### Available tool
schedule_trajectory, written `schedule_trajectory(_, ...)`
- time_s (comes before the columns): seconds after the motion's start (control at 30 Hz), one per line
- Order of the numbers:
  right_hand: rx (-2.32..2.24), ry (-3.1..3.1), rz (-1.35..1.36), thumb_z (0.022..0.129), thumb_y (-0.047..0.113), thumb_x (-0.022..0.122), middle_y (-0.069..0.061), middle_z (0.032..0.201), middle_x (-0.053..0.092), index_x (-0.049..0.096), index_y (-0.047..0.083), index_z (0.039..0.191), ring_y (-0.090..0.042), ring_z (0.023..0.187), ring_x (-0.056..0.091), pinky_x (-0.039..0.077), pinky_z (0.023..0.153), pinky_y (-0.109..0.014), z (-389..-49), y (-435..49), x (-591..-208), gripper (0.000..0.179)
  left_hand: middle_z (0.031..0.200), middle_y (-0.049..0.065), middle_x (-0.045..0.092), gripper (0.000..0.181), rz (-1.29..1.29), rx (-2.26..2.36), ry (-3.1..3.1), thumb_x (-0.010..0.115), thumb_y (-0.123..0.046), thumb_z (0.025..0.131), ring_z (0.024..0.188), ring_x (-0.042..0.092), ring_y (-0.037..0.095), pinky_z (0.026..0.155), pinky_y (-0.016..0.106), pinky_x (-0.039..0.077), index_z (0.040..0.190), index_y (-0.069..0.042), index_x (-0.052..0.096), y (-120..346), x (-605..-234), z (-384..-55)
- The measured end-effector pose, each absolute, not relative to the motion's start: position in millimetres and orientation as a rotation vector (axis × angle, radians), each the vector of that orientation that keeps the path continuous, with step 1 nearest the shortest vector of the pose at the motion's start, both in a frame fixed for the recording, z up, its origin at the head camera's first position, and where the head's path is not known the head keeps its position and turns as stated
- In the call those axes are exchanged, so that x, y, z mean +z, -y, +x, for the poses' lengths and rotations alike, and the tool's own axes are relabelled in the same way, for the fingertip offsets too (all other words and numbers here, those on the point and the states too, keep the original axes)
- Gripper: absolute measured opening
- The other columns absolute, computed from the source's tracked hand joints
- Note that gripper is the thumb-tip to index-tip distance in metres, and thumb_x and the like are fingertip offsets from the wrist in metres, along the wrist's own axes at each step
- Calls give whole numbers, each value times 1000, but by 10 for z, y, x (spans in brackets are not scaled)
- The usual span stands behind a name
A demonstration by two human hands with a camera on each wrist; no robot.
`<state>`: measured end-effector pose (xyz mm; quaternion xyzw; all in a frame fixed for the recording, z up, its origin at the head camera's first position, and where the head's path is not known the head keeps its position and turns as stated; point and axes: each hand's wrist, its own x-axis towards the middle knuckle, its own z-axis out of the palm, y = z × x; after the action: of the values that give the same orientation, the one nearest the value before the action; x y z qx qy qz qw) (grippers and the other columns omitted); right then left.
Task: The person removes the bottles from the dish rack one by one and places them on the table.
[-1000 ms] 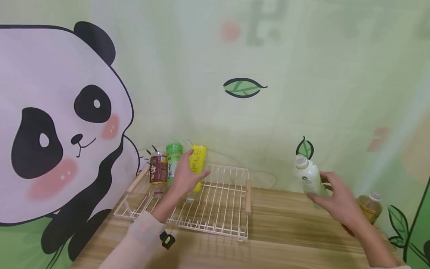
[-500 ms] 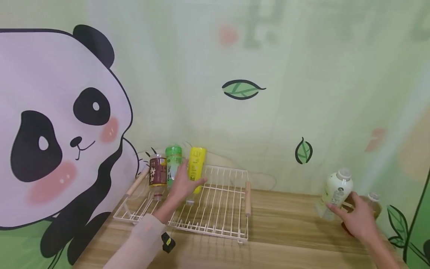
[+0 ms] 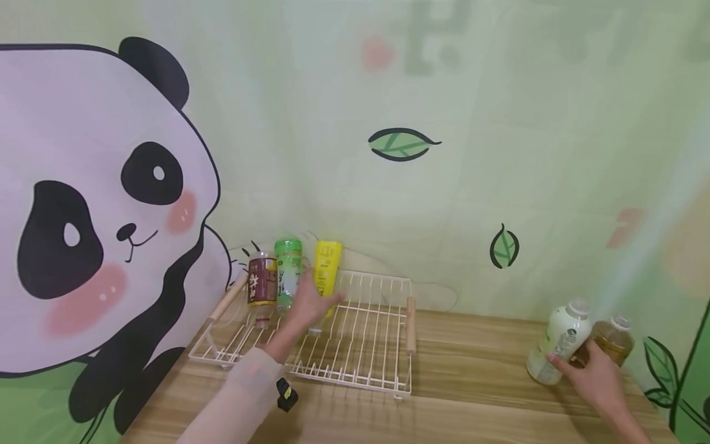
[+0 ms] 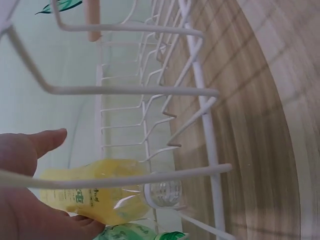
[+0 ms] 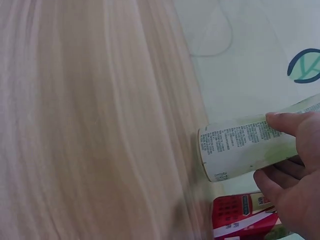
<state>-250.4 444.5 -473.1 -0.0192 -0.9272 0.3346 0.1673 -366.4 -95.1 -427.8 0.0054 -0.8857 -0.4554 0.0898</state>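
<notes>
My right hand [image 3: 596,376] grips a pale green-and-white bottle [image 3: 563,336] at the right of the wooden table, thumb on one side and fingers on the other. The bottle leans slightly, its base at or just above the tabletop; I cannot tell which. My left hand [image 3: 310,302] is at the dish rack, thumb stretched out, fingers beside a yellow bottle [image 3: 327,268]. In the left wrist view that yellow bottle [image 4: 110,192] stands cap-down in the white wire rack [image 4: 135,90], the thumb apart from it. A green-capped bottle [image 3: 288,271] is partly behind my fingers.
A maroon-labelled bottle [image 3: 262,280] stands upside down at the rack's left. An amber bottle [image 3: 612,339] stands just behind my right hand; a red label [image 5: 240,215] shows there in the right wrist view. The rack has wooden handles [image 3: 411,325]. A panda-print cloth hangs behind.
My right hand has carried the pale bottle rightward and down, from above the table to beside the amber bottle. My left hand has lowered slightly near the yellow bottle.
</notes>
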Motion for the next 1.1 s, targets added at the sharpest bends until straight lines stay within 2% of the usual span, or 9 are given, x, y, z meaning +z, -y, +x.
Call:
schedule_trajectory(0.03, 975, 2636, -50, 99, 29, 78, -47, 136, 54, 41, -16, 147, -61, 121, 59, 58, 74, -18, -2507, -4449, -4750, 75, 153, 28, 43, 104, 18, -1326, 2650, 83, -34, 92, 126, 55, 45, 102, 59, 53, 166, 1, 18, 948, -4286, -3665)
schedule_trajectory(0.13, 1003, 2628, -52, 99, 27, 78, -48, 138, 51, 39, -16, 148, -62, 125, 56, 45, 70, -4, -2521, -4455, -4780, 77, 152, 28, 45, 105, 23, -1211, 2705, 82, -38, 93, 120, 60, 43, 97, 57, 57, 167, 1, 18, 948, -4299, -3660)
schedule_trajectory(0.33, 1006, 2633, -71, 100, 29, 77, -48, 139, 50, 38, -17, 148, -62, 125, 55, 48, 70, -6, -2548, -4472, -4782, 77, 152, 30, 46, 107, 9, -1072, 2741, 84, -32, 92, 122, 60, 44, 99, 57, 56, 166, 3, 15, 934, -4343, -3652)
schedule_trajectory(0.43, 999, 2650, -77, 100, 30, 77, -48, 139, 50, 38, -18, 147, -62, 125, 54, 57, 74, -16, -2559, -4499, -4775, 78, 149, 31, 47, 108, 3, -1027, 2746, 85, -28, 91, 121, 61, 45, 100, 57, 56, 166, 4, 14, 913, -4361, -3639)
schedule_trajectory(0.5, 997, 2665, -82, 100, 31, 76, -49, 139, 48, 37, -19, 147, -63, 126, 53, 62, 80, -30, -2567, -4518, -4766, 79, 146, 32, 49, 108, 0, -1010, 2750, 86, -26, 91, 118, 62, 45, 99, 57, 56, 165, 6, 14, 903, -4363, -3633)
schedule_trajectory(0.57, 988, 2677, -88, 101, 32, 76, -50, 139, 48, 36, -20, 147, -63, 126, 53, 63, 82, -41, -2567, -4536, -4763, 80, 144, 33, 50, 109, 1, -996, 2762, 86, -26, 91, 115, 63, 45, 97, 56, 57, 165, 8, 13, 896, -4361, -3629)
schedule_trajectory(0.7, 963, 2679, -79, 101, 30, 76, -50, 136, 50, 38, -21, 145, -64, 123, 55, 62, 84, -46, -2562, -4556, -4771, 77, 136, 31, 55, 104, -1, -991, 2777, 85, -26, 91, 109, 65, 41, 92, 53, 59, 163, 10, 18, 887, -4353, -3633)
schedule_trajectory(0.93, 894, 2720, -77, 103, 34, 73, -49, 135, 53, 41, -20, 144, -64, 122, 56, 50, 95, -70, -2540, -4565, -4732, 74, 123, 26, 60, 98, -9, -1009, 2766, 86, -23, 91, 100, 67, 37, 85, 50, 61, 160, 11, 25, 880, -4352, -3651)
schedule_trajectory(1.1, 799, 2795, -71, 104, 37, 70, -47, 128, 58, 46, -21, 139, -63, 115, 60, 52, 90, -70, -2532, -4568, -4685, 72, 115, 22, 62, 86, 0, -1021, 2753, 87, -22, 89, 94, 67, 34, 78, 47, 63, 151, 9, 38, 876, -4363, -3656)
